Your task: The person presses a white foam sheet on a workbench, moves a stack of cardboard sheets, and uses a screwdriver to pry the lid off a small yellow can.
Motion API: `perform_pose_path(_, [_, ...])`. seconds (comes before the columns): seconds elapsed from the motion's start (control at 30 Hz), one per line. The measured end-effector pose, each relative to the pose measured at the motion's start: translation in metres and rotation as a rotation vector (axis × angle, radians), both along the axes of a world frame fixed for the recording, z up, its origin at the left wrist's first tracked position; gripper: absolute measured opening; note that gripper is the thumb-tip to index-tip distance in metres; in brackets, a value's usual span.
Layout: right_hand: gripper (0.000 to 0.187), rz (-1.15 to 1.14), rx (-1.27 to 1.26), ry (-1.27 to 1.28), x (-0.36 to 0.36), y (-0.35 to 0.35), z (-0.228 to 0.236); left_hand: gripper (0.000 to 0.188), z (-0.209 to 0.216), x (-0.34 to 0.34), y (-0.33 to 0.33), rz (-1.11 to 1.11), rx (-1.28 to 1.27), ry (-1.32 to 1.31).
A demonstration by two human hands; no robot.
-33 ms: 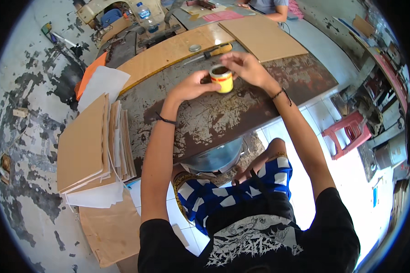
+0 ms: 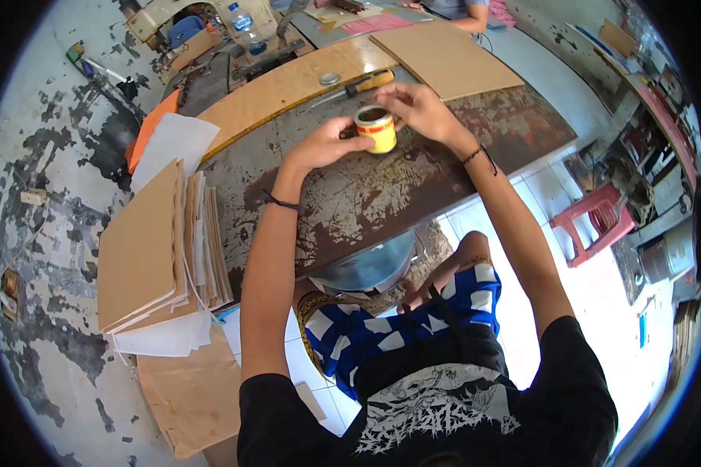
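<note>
Head view: a small yellow tin with a red band stands upright and open on the desk, between both hands. The left hand cups its side; the right hand pinches its rim, seemingly. Its lid and a screwdriver lie just beyond.

I wear a black printed T-shirt, blue-and-white checked shorts, and a thin dark band on each wrist.
</note>
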State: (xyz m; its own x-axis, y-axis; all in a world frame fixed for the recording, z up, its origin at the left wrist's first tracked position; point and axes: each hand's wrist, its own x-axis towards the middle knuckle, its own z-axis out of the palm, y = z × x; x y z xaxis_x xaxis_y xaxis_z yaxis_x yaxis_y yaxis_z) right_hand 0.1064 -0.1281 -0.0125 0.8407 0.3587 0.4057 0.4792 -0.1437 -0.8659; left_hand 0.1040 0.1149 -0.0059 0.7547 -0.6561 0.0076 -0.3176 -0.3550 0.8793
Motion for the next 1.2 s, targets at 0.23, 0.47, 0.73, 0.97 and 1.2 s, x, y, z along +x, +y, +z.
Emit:
perform_pose_path(0.23, [0.025, -0.156, -0.378, -0.212, -0.019, 0.006, 0.040, 0.054, 0.000, -0.002, 0.008, 0.005, -0.010, -0.093])
perform_pose_path(0.47, [0.021, -0.097, -0.667, -0.359, -0.020, 0.013, 0.066, 0.050, 0.001, -0.004, 0.001, -0.027, -0.048, -0.097])
perform_pose_path(0.73, [0.017, 0.003, -0.789, -0.386, -0.003, 0.019, 0.065, 0.051, -0.004, -0.003, -0.001, 0.005, -0.093, -0.086])
perform_pose_path(0.97, [0.018, 0.050, -0.845, -0.395, -0.003, 0.022, 0.075, 0.046, -0.009, 0.006, -0.003, -0.019, -0.027, -0.142])
perform_pose_path(1.2, [0.026, -0.112, -0.824, -0.254, -0.013, 0.029, 0.078, 0.050, -0.001, -0.009, -0.005, -0.020, -0.173, -0.088])
